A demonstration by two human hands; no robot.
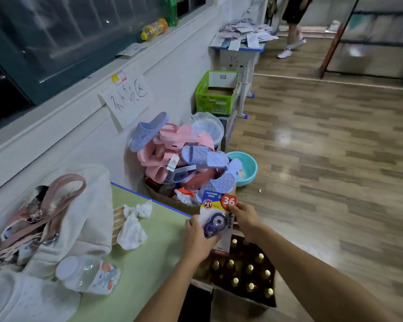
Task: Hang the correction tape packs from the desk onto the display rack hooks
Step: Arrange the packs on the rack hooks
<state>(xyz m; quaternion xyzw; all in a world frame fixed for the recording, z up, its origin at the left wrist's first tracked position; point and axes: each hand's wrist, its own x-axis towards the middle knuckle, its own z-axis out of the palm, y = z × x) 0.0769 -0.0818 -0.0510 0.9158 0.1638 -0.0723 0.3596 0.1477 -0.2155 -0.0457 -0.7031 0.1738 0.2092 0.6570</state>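
Bare green desk [149, 252] surface lies open directly below my left hand [197, 237]. Crumpled tissue [133, 226] and a white garment [84, 219] block passage further left; a clear bottle [86, 274] lies near the front edge. Beyond the far edge, a heap of slippers [179, 156] stands high. Beneath my right hand [246, 219], a box of capped bottles [244, 273] fills the gap. To my right, wooden floor [323, 159] is unobstructed.

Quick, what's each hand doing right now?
Left hand: grips the lower left of the correction tape pack.
Right hand: pinches the same pack at its right edge, near the top.
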